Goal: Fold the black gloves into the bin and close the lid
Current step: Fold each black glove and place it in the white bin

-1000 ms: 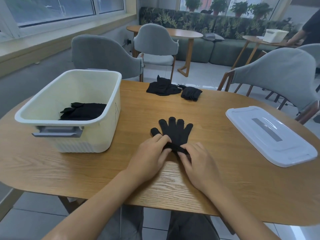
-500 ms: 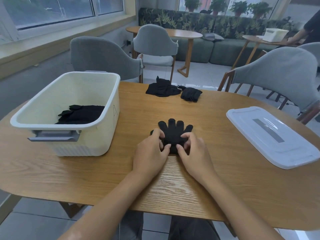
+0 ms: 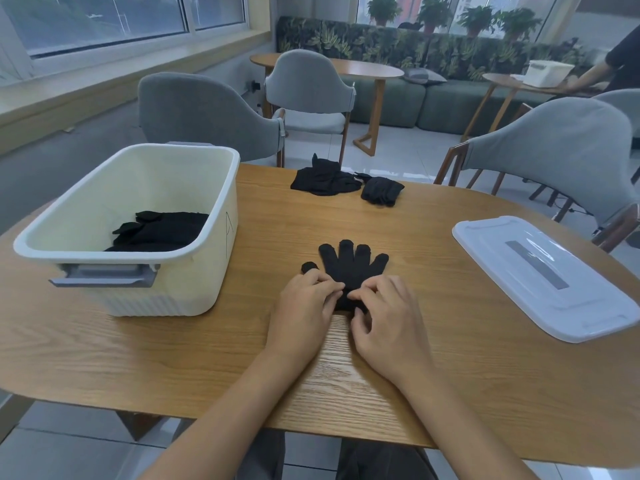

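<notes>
At the centre of the frame, our left hand (image 3: 304, 308) and right hand (image 3: 388, 317) pinch the cuff end of a black glove (image 3: 349, 268) lying flat on the tabletop (image 3: 242, 358). We should fold the cuff evenly toward the fingertips, keeping edges aligned, before carrying it to the bin (image 3: 194, 271) at left; the lid (image 3: 540, 275) waits at right.

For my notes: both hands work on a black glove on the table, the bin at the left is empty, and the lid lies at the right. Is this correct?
One detail is wrong: the bin is not empty. The head view shows folded black gloves inside it. The rest stands: both hands, left and right, work on the black glove, and the lid lies at the right.
</notes>
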The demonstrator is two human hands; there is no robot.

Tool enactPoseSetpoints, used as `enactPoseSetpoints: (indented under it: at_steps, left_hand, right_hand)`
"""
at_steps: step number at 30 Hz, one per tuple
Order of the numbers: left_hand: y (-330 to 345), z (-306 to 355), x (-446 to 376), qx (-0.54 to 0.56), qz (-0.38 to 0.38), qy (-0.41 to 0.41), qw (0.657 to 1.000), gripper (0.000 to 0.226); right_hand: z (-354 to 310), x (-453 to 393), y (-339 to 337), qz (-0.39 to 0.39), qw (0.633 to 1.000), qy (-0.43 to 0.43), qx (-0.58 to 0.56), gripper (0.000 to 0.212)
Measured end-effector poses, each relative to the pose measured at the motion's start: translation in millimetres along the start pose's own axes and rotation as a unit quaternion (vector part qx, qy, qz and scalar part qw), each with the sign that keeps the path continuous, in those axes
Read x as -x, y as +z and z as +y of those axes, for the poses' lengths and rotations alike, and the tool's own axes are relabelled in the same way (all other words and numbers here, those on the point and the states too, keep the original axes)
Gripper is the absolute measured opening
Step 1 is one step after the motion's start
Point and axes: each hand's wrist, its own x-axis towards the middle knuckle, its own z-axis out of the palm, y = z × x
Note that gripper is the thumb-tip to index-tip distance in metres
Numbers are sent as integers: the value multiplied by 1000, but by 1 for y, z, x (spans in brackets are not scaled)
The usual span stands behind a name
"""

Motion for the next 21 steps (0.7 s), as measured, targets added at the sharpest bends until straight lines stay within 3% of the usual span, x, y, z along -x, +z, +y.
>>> enactPoseSetpoints:
  at_steps: [11, 17, 21]
  left_hand:
    - [-3, 4, 3, -15, -35, 28, 999, 40]
    - [-6, 6, 4, -29, -45, 28, 998, 45]
    - [-8, 9, 4, -22, -40, 30, 999, 32]
  right_hand:
    - [2, 2, 7, -43, 998, 41, 6, 36]
    - [-3, 0, 4, -28, 996, 80, -13, 20]
    - [-3, 0, 0, -33, 995, 89, -43, 15]
